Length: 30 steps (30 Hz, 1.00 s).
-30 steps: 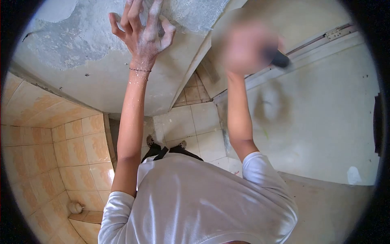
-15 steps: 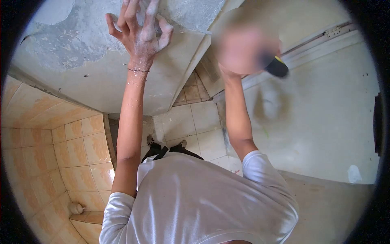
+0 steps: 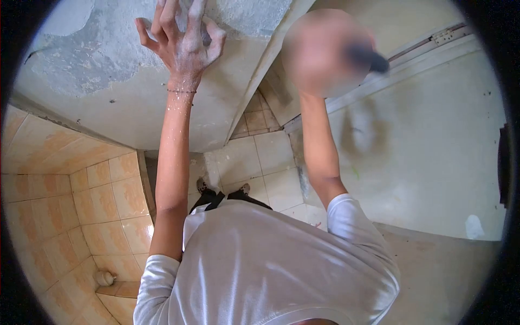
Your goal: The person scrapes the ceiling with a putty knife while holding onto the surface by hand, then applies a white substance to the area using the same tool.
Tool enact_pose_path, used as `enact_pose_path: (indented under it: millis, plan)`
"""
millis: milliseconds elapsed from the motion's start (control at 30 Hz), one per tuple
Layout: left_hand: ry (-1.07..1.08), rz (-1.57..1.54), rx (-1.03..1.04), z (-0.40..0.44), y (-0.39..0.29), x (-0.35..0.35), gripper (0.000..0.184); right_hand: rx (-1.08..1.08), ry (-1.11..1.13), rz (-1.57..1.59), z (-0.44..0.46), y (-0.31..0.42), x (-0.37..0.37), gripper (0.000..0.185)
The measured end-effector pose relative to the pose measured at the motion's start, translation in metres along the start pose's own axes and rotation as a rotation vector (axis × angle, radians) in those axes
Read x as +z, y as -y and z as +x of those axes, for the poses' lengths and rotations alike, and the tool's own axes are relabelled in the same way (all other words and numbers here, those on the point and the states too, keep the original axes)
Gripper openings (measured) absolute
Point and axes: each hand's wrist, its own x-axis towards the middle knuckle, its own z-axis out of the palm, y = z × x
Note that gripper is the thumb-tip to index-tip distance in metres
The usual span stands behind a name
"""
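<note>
On our far left, orange-patterned tiles (image 3: 108,196) are covering the lower wall, and a pale round fitting (image 3: 104,278) is sitting by a small ledge (image 3: 123,289); above them a bare grey patch (image 3: 103,62) is showing amid paler paint; we are holding our left hand (image 3: 187,47) up over that patch, its fingers spreading apart and hooking at the joints; some fingers are running to the top edge of the view, so we cannot tell whether their tips are touching; white dust is coating them, and a dark bracelet (image 3: 181,91) is circling the wrist; between our arms, our shoes (image 3: 202,185) are standing on pale floor tiles (image 3: 276,154); farther right, our right hand (image 3: 326,53) is gripping a dark handle (image 3: 374,60), though blur is hiding the separate fingers and the other end; the handle is jutting from the hand's right side, its long axis running sideways and tipping slightly down to the right; beyond it, a hinge (image 3: 445,36) is showing above a pale panel (image 3: 433,157).
</note>
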Motion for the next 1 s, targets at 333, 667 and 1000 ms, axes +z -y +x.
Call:
enact_pose_path:
  millis: [333, 667, 1000]
  plan:
    - [0.014, 0.034, -0.011, 0.001, 0.002, 0.001, 0.071, 0.000, 0.078, 0.231, -0.007, 0.019, -0.001, 0.024]
    - [-0.012, -0.021, -0.005, 0.001, 0.003, 0.001, 0.069, 0.023, 0.015, 0.253, -0.008, 0.014, 0.001, 0.025]
    - [-0.038, -0.024, 0.020, -0.004, 0.003, 0.006, 0.070, -0.019, 0.056, -0.213, -0.020, -0.018, -0.011, 0.029]
